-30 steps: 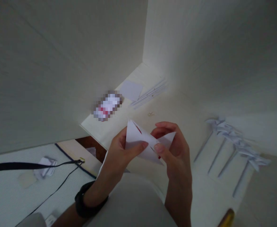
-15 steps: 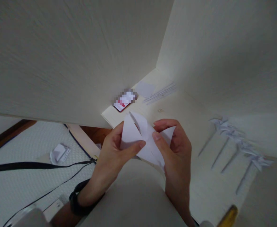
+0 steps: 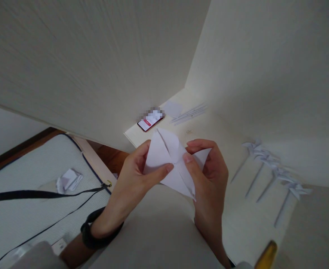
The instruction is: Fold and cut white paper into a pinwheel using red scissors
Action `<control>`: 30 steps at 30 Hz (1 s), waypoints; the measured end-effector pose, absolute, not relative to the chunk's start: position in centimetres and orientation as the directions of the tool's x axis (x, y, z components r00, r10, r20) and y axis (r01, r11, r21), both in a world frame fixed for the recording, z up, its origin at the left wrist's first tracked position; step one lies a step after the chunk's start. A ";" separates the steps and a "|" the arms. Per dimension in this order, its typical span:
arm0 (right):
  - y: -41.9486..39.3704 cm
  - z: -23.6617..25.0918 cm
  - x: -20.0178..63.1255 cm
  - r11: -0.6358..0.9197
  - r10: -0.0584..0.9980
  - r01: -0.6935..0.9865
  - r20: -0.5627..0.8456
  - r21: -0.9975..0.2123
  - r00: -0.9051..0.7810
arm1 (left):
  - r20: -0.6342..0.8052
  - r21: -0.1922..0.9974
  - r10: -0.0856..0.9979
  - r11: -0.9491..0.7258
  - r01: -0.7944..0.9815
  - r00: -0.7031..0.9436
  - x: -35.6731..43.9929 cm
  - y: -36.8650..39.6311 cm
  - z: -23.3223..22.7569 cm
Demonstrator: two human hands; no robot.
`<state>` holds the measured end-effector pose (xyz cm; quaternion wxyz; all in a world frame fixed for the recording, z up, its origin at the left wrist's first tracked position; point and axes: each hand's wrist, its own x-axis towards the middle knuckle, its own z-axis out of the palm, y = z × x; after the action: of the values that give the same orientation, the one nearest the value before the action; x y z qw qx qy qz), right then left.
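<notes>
Left hand (image 3: 131, 183) and right hand (image 3: 209, 175) both pinch a cut, folded white paper square (image 3: 168, 164) in the air above the cream desk (image 3: 237, 224). Judgement: thumbs should pin each flap at centre. Finished white paper pinwheels (image 3: 273, 164) lie well to the right.

Phone (image 3: 150, 121) on desk (image 3: 217, 130) behind folded paper (image 3: 170, 162); 4 pinwheels (image 3: 273, 164) right; crumpled paper (image 3: 68, 179) left.
</notes>
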<state>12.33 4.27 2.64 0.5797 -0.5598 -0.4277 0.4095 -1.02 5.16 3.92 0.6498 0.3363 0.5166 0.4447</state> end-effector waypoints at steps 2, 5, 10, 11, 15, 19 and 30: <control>4.0 2.8 12.4 0.054 0.950 0.026 0.060 -0.998 0.307 | -0.366 0.897 0.927 0.374 -0.236 0.078 -1.0 4.9 4.1; 3.7 3.0 12.4 0.074 0.947 0.036 0.082 -0.997 0.310 | -0.356 0.897 0.929 0.370 -0.244 0.099 -1.0 4.7 4.3; 3.1 3.1 12.5 0.095 0.938 0.058 0.109 -0.994 0.330 | -0.349 0.900 0.933 0.359 -0.247 0.085 -0.8 4.2 4.3; 3.0 3.1 12.5 0.095 0.938 0.060 0.110 -0.994 0.328 | -0.346 0.903 0.935 0.354 -0.243 0.074 -0.8 4.1 4.3; 2.6 3.1 12.5 0.119 0.952 0.048 0.128 -0.992 0.278 | -0.323 0.915 0.943 0.331 -0.230 0.074 -0.8 3.8 4.5; 2.4 3.4 12.4 0.107 0.962 0.060 0.119 -0.992 0.248 | -0.296 0.932 0.953 0.304 -0.195 0.069 -1.0 3.7 4.8; 1.8 3.5 12.1 0.094 0.949 0.055 0.106 -0.994 0.296 | -0.282 0.922 0.954 0.298 -0.245 0.102 -1.1 3.1 5.1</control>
<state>12.07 1.81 3.49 0.5845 -0.5537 -0.4532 0.3826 -1.14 3.11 5.11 0.6451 0.3673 0.4827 0.4646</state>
